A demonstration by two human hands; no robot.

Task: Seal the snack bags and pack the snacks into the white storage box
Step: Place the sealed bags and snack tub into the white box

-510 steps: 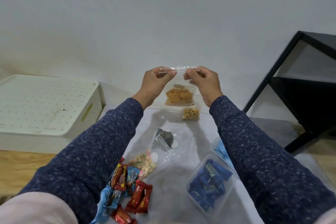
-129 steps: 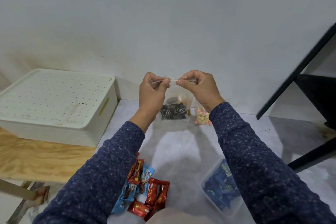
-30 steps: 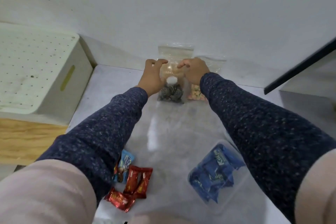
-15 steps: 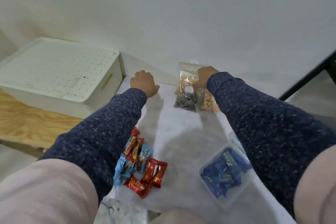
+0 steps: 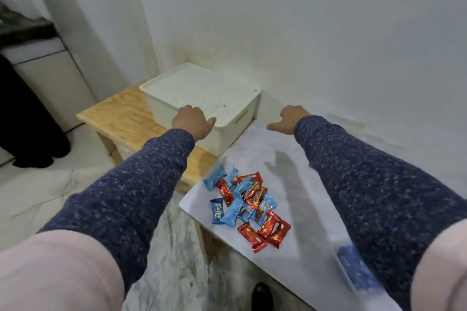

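Against the pale wall (image 5: pixel 303 20), largest first: marble-look floor (image 5: pixel 38 189) on the left, then a white-topped table (image 5: pixel 290 184) on the right with a low plywood bench (image 5: pixel 121 118) butted against its left edge.

White storage box (image 5: pixel 202 98) sits on the bench's far end, next to the wall, lid on, perforated top, yellowish handle slot on the side facing the table. Its near corner is just beside the table's far left corner.

Both arms in speckled navy sleeves (image 5: pixel 141 189) reach forward.

Left hand (image 5: pixel 193 121) is over the box's near edge, fingers bent down at the lid rim; cannot tell if it actually grips the lid or just rests there. Nothing else in it.

Right hand (image 5: pixel 288 118) hovers over the table's far end near the wall, thumb out to the left, fingers loose, holding nothing.

Loose pile of wrapped snacks (image 5: pixel 247 204), red and light blue wrappers plus one dark blue one, lies near the table's left edge, well apart from the box.

Clear tub of blue-wrapped snacks (image 5: pixel 353 270) sits at the table's near right, blurred and partly hidden by the right sleeve.

Dark shoe tip (image 5: pixel 261 295) on the floor under the table edge.
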